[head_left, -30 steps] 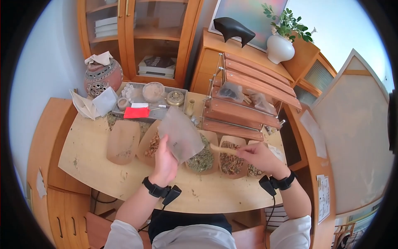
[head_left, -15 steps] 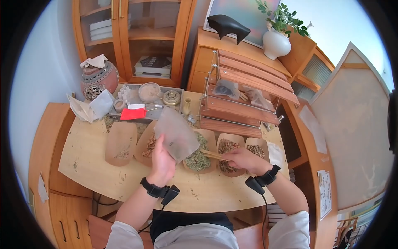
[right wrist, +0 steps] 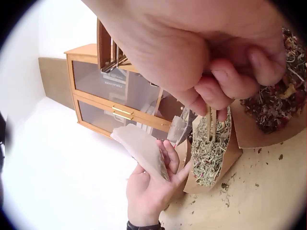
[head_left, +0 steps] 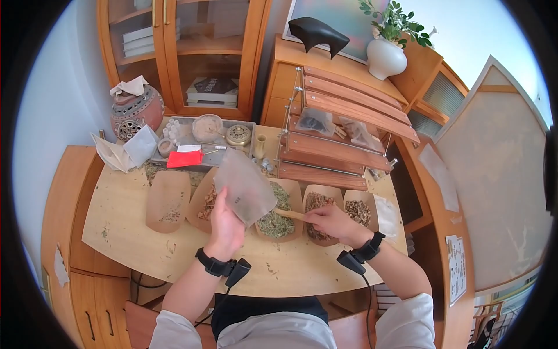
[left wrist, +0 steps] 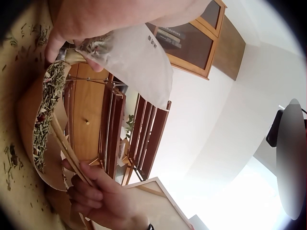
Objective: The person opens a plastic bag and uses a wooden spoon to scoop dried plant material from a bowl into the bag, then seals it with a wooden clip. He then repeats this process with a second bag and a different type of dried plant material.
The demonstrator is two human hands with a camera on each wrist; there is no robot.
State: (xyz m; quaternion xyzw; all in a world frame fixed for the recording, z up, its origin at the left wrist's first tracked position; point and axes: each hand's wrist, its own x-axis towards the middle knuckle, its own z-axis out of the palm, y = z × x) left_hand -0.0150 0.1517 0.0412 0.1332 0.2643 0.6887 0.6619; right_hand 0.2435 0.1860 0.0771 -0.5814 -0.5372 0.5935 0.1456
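Observation:
My left hand (head_left: 226,228) grips a translucent pouch (head_left: 245,187) with a small printed mark. Some dried herb shows through its lower end in the left wrist view. My right hand (head_left: 336,223) pinches wooden tongs (head_left: 289,214), their tips down in the dried green herb (right wrist: 208,160). That herb fills a brown paper tray (left wrist: 31,108), just right of the pouch. Under the right hand lies a tray of reddish mixed petals and herbs (right wrist: 276,108).
A nearly bare paper tray (head_left: 165,198) and one with orange-brown pieces (head_left: 207,205) stand at left; another herb tray (head_left: 358,213) is at right. Behind are a grey tray with a red packet (head_left: 184,159), a patterned pot (head_left: 138,110) and a tiered wooden rack (head_left: 331,145).
The right hand has moved left and down, bringing the tongs from above the reddish tray into the green herb. The left hand still holds the pouch in nearly the same place.

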